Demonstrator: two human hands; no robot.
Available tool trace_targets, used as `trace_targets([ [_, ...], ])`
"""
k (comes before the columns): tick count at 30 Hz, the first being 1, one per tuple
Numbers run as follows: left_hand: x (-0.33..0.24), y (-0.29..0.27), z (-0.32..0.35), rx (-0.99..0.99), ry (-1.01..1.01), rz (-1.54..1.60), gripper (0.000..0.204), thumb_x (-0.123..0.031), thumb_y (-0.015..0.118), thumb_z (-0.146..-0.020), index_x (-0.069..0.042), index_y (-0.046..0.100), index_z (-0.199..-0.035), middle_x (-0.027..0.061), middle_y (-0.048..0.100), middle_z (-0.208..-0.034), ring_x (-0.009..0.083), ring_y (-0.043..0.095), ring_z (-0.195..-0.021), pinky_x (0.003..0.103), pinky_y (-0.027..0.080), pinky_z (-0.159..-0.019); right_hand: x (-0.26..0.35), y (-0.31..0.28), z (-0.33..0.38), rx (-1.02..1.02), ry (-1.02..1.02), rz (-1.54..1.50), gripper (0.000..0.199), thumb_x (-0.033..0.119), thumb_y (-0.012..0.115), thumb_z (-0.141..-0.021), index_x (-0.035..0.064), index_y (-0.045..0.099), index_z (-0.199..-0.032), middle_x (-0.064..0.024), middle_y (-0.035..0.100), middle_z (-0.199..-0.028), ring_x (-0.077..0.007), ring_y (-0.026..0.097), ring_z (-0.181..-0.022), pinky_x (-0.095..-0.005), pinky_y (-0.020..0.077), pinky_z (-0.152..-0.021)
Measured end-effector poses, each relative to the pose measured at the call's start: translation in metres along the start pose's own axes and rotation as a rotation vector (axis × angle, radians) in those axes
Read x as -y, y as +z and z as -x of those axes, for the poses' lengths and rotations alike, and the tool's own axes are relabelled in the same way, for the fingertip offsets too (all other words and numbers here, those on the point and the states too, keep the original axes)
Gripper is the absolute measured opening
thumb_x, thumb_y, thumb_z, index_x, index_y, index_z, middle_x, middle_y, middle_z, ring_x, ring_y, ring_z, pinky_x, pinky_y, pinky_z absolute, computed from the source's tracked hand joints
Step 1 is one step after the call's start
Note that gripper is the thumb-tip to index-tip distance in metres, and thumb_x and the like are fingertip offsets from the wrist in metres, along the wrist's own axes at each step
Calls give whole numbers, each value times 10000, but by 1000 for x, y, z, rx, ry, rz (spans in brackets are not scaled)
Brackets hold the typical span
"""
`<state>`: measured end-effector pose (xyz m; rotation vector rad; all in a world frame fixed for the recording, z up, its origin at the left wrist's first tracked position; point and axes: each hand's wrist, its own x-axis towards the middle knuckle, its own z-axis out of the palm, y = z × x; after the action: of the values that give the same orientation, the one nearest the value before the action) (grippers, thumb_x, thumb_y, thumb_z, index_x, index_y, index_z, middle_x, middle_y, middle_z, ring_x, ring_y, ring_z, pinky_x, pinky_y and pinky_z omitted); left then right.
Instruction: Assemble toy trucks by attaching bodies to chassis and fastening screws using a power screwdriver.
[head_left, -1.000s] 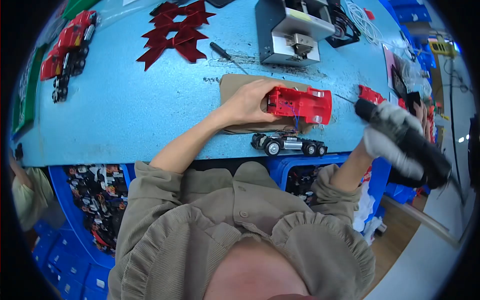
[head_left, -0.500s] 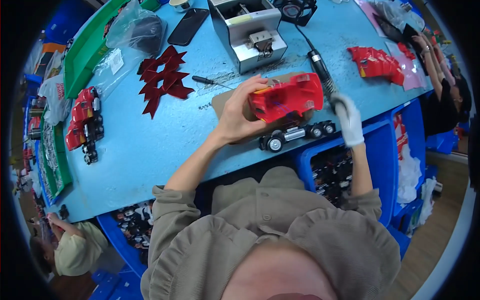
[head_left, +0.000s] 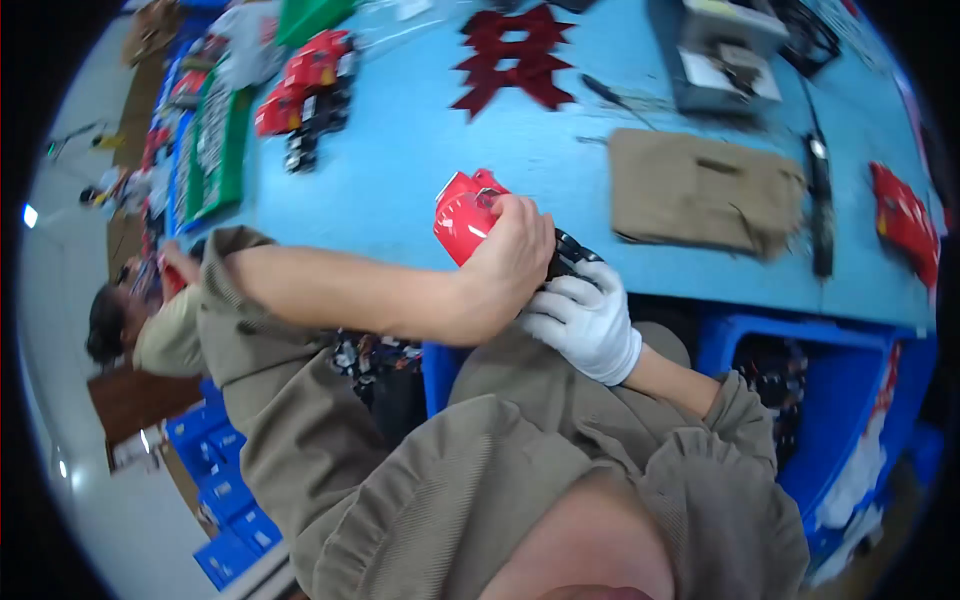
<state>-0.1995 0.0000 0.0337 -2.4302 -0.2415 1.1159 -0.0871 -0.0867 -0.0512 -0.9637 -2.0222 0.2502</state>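
Note:
My bare left hand wraps round a red toy truck body above the table's near edge. Its glossy curved end points to the left, and my palm covers part of it. In a white glove, my right hand has its fingers closed on a black truck chassis. The chassis lies against the near right side of the red body, and the two hands touch or nearly touch. How far the parts are fitted together is hidden by my fingers.
A brown cardboard pad lies right of my hands, with a black electric screwdriver beyond it. Dark red bow-shaped pieces, a finished-looking red truck, a metal fixture and a blue bin surround the work spot.
My right hand has left the electric screwdriver and taken hold of the chassis, which lay at the table edge. The red body has come off the pad toward me. The view has swung left.

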Motion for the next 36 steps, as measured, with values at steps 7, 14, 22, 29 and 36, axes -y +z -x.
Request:
trace_targets([
  [7,30,145,-9,-68,-328,-154,475,-238,470,-840,-132,405,-1298,178,513,-1153,326,472,-1070,428,369,-894,-13,48,3,153,270,-322,207,67,682,-634,94,587,-817,-60,591,-896,-285,540,-907,-394,448,-756],
  [14,167,261,-12,-164,-339,-297,503,-180,493,-833,-221,345,-1312,115,410,-1282,294,430,-1123,410,372,-914,-39,37,19,131,368,-228,215,17,669,-652,92,577,-832,-71,588,-900,-303,543,-893,-392,451,-753],
  [22,213,311,-21,-179,-477,-243,481,-179,461,-854,-256,320,-1307,95,378,-1316,284,410,-1145,423,347,-940,-46,30,23,144,336,-176,220,2,677,-641,99,585,-816,-67,595,-886,-301,551,-883,-391,453,-753],
  [29,203,363,20,-9,-718,-99,402,-218,480,-842,-237,432,-1241,111,404,-1293,291,412,-1157,443,362,-919,-43,14,39,132,322,-154,196,11,684,-636,107,599,-784,-58,602,-869,-294,560,-877,-391,457,-754],
  [36,144,78,-11,-972,-165,751,375,-139,636,-742,-73,538,-1098,147,534,-1151,301,538,-1042,399,475,-803,-49,11,41,106,359,-113,169,39,682,-654,109,607,-788,-60,602,-864,-290,562,-869,-397,457,-754],
])
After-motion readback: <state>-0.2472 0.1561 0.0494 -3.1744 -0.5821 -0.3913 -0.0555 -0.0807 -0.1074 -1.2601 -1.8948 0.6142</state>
